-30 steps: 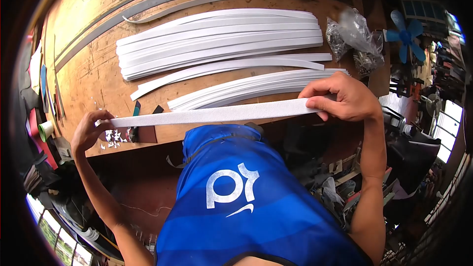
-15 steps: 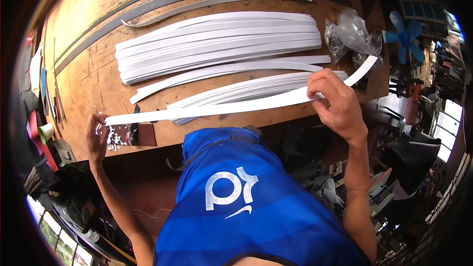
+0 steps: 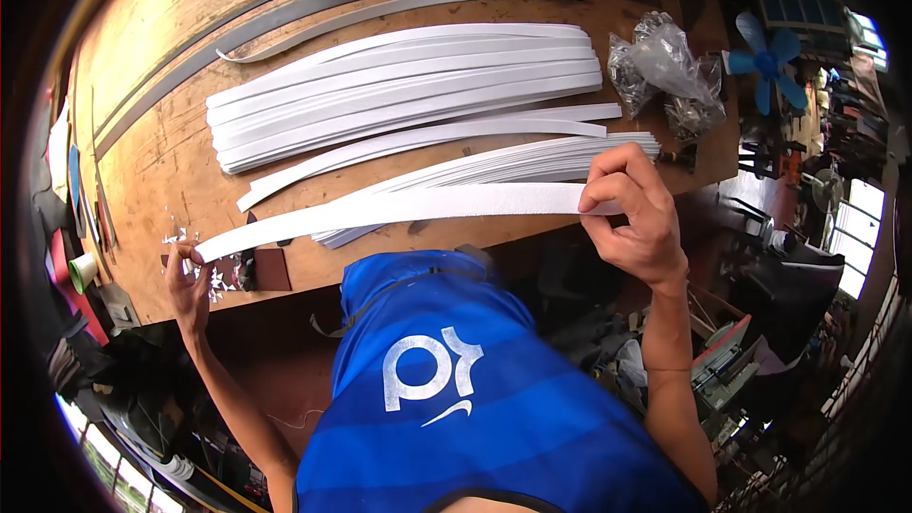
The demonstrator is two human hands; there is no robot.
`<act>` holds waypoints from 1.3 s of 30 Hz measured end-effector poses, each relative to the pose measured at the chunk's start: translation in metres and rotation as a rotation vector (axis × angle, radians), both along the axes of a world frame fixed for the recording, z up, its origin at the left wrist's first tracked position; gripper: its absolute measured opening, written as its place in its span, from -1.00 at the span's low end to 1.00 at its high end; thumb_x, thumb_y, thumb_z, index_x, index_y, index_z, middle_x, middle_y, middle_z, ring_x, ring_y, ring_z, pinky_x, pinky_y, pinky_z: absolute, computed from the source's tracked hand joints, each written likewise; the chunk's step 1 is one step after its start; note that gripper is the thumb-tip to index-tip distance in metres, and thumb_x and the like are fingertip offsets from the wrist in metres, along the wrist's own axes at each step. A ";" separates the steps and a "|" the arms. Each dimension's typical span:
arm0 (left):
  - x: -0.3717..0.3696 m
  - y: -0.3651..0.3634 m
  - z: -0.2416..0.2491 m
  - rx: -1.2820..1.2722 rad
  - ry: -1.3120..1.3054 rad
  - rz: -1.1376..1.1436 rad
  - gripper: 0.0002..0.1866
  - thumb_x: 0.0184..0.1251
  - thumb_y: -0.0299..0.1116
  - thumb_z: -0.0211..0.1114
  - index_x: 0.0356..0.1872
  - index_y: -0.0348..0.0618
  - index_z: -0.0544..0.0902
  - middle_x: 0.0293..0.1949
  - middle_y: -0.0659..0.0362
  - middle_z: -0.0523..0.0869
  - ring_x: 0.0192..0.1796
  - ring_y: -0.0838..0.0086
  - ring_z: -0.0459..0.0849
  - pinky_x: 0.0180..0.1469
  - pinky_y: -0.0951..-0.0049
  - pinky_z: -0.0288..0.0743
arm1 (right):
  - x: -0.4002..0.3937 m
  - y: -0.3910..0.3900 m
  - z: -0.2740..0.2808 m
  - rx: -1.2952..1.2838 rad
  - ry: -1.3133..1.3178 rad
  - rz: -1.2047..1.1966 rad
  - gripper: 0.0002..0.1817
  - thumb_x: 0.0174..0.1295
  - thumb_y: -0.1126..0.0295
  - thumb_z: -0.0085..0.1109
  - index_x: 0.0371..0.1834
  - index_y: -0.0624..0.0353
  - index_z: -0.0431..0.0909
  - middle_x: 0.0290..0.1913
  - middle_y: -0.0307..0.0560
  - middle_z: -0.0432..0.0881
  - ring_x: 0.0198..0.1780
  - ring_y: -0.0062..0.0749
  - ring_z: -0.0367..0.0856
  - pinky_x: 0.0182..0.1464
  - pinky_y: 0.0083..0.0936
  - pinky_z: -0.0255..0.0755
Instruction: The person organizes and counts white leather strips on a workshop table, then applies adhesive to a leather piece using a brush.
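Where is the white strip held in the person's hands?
In the head view, the white strip spans from left hand to right hand by the front edge of the table, partly hiding the nearest strip bundle.

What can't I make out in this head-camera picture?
All in the head view:
White strip: its right end, hidden by the right hand's fingers.
Near stack: partly covered by that strip.
White scraps: some possibly behind the left hand.
Clear bags' contents: too small, obscured by glare.
Table: cut off at the top edge.
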State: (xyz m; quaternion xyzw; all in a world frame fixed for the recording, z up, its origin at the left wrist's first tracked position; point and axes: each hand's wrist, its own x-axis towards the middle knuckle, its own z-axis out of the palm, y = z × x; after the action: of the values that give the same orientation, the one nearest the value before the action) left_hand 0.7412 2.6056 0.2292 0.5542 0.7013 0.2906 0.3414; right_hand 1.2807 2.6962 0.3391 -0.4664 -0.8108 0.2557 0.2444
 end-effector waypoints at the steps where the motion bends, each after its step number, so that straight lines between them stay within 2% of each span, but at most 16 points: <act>1: 0.000 0.000 0.001 0.020 0.010 -0.023 -0.71 0.13 -0.78 0.24 -0.35 -0.17 0.36 -0.24 0.25 0.44 -0.18 0.58 0.40 -0.12 0.62 0.35 | 0.000 0.000 0.000 0.001 -0.001 -0.001 -0.66 -0.25 0.78 0.28 -0.41 0.15 0.48 -0.28 -0.14 0.46 -0.29 -0.36 0.51 -0.26 -0.52 0.42; 4: -0.001 0.001 -0.001 0.040 0.019 -0.047 -0.71 0.13 -0.79 0.23 -0.35 -0.18 0.36 -0.24 0.24 0.44 -0.18 0.57 0.40 -0.13 0.61 0.34 | -0.001 0.001 0.001 0.001 -0.003 0.003 -0.67 -0.24 0.78 0.29 -0.42 0.15 0.49 -0.28 -0.15 0.46 -0.29 -0.37 0.52 -0.28 -0.53 0.42; 6: -0.001 0.002 -0.001 0.040 0.020 -0.052 -0.71 0.13 -0.79 0.24 -0.35 -0.18 0.36 -0.24 0.25 0.44 -0.18 0.57 0.40 -0.14 0.61 0.34 | -0.002 0.003 0.003 0.066 -0.012 0.030 -0.69 -0.20 0.77 0.28 -0.43 0.13 0.51 -0.28 -0.21 0.44 -0.44 -0.49 0.52 -0.45 -0.53 0.41; 7: 0.001 0.002 -0.001 0.047 0.049 -0.057 -0.71 0.12 -0.79 0.24 -0.36 -0.18 0.36 -0.24 0.25 0.44 -0.18 0.57 0.40 -0.16 0.61 0.34 | -0.002 0.003 0.002 0.066 -0.011 0.029 -0.69 -0.20 0.77 0.28 -0.43 0.13 0.51 -0.28 -0.21 0.44 -0.44 -0.49 0.52 -0.45 -0.53 0.41; 9: 0.001 0.002 -0.001 0.053 0.077 -0.063 -0.71 0.11 -0.79 0.24 -0.36 -0.19 0.36 -0.24 0.25 0.44 -0.17 0.57 0.41 -0.17 0.61 0.33 | -0.001 0.001 0.003 0.017 -0.033 0.008 -0.67 -0.24 0.77 0.30 -0.43 0.14 0.50 -0.29 -0.16 0.46 -0.30 -0.38 0.53 -0.31 -0.54 0.43; 13: 0.001 0.002 0.001 0.025 0.090 -0.041 -0.72 0.11 -0.78 0.24 -0.35 -0.20 0.37 -0.25 0.25 0.44 -0.18 0.57 0.41 -0.18 0.62 0.32 | 0.000 0.001 0.002 -0.007 -0.040 0.005 -0.67 -0.24 0.77 0.31 -0.44 0.14 0.49 -0.29 -0.17 0.47 -0.29 -0.38 0.54 -0.29 -0.52 0.44; 15: 0.001 0.002 0.003 0.017 0.087 -0.026 -0.73 0.12 -0.78 0.25 -0.35 -0.20 0.38 -0.25 0.25 0.44 -0.19 0.57 0.40 -0.19 0.62 0.32 | 0.002 0.005 0.003 0.017 -0.050 0.028 -0.70 -0.20 0.74 0.30 -0.42 0.11 0.52 -0.25 -0.21 0.48 -0.38 -0.44 0.58 -0.42 -0.51 0.45; 16: -0.002 0.001 0.003 0.017 0.073 -0.008 -0.73 0.13 -0.76 0.26 -0.35 -0.20 0.38 -0.26 0.26 0.43 -0.19 0.58 0.40 -0.19 0.63 0.32 | 0.004 0.007 0.003 0.018 -0.050 0.029 -0.70 -0.20 0.74 0.30 -0.42 0.11 0.52 -0.25 -0.21 0.48 -0.38 -0.44 0.58 -0.42 -0.51 0.45; 18: -0.013 -0.001 -0.001 0.018 0.056 0.009 -0.74 0.13 -0.75 0.28 -0.35 -0.21 0.38 -0.27 0.26 0.43 -0.19 0.58 0.40 -0.19 0.63 0.31 | 0.009 0.009 0.006 -0.005 -0.038 0.021 -0.68 -0.21 0.74 0.30 -0.39 0.11 0.52 -0.23 -0.20 0.51 -0.30 -0.37 0.61 -0.35 -0.49 0.49; 19: -0.025 -0.004 -0.007 0.040 0.099 -0.004 -0.74 0.15 -0.74 0.28 -0.36 -0.21 0.37 -0.27 0.26 0.43 -0.20 0.58 0.40 -0.19 0.63 0.32 | 0.014 0.009 0.010 -0.059 -0.061 0.008 -0.66 -0.20 0.70 0.38 -0.36 0.10 0.52 -0.23 -0.20 0.53 -0.25 -0.32 0.62 -0.28 -0.44 0.51; 20: -0.030 -0.005 -0.008 0.061 0.143 -0.016 -0.74 0.16 -0.72 0.29 -0.37 -0.20 0.37 -0.28 0.26 0.43 -0.20 0.58 0.39 -0.18 0.64 0.32 | 0.017 0.009 0.012 -0.058 -0.063 0.007 -0.66 -0.20 0.70 0.38 -0.36 0.10 0.52 -0.23 -0.20 0.53 -0.25 -0.32 0.62 -0.28 -0.44 0.51; 22: -0.036 -0.006 -0.008 0.070 0.071 0.058 -0.75 0.22 -0.71 0.28 -0.37 -0.20 0.36 -0.29 0.26 0.44 -0.22 0.57 0.40 -0.16 0.62 0.36 | 0.024 0.009 0.015 -0.117 -0.057 -0.044 -0.63 -0.21 0.59 0.52 -0.34 0.11 0.53 -0.23 -0.19 0.54 -0.24 -0.33 0.62 -0.25 -0.43 0.51; 23: -0.040 -0.007 -0.006 0.068 0.080 0.065 -0.75 0.22 -0.71 0.28 -0.37 -0.20 0.36 -0.28 0.26 0.45 -0.21 0.58 0.40 -0.16 0.61 0.37 | 0.027 0.010 0.016 -0.095 -0.040 -0.027 -0.57 -0.24 0.45 0.63 -0.33 0.14 0.53 -0.29 -0.19 0.57 -0.27 -0.35 0.62 -0.24 -0.44 0.51; 29: -0.061 -0.010 -0.006 0.081 0.127 0.087 -0.75 0.22 -0.70 0.29 -0.35 -0.18 0.37 -0.28 0.27 0.44 -0.20 0.58 0.38 -0.12 0.62 0.35 | 0.045 0.004 0.020 -0.297 0.028 -0.024 -0.55 -0.25 0.37 0.66 -0.32 0.18 0.57 -0.39 -0.17 0.63 -0.35 -0.38 0.64 -0.27 -0.52 0.50; 35: -0.075 -0.015 -0.016 0.078 0.204 0.099 -0.74 0.22 -0.67 0.31 -0.33 -0.17 0.37 -0.29 0.29 0.41 -0.19 0.57 0.35 -0.07 0.62 0.29 | 0.047 -0.002 0.014 -0.205 0.070 -0.034 -0.57 -0.22 0.37 0.66 -0.31 0.17 0.60 -0.38 -0.17 0.67 -0.37 -0.37 0.67 -0.31 -0.54 0.50; 39: -0.087 -0.022 -0.026 0.085 0.165 0.118 -0.74 0.23 -0.61 0.35 -0.31 -0.17 0.39 -0.30 0.30 0.40 -0.20 0.57 0.35 -0.07 0.62 0.28 | 0.045 -0.004 0.020 -0.130 0.100 -0.008 -0.55 -0.23 0.34 0.67 -0.29 0.16 0.60 -0.38 -0.18 0.68 -0.41 -0.36 0.66 -0.35 -0.54 0.50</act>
State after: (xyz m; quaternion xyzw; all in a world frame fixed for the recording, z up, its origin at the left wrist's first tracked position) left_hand 0.6545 2.5835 0.2027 0.5479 0.7456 0.2931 0.2407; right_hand 1.3255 2.6921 0.3588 -0.4710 -0.7776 0.3296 0.2547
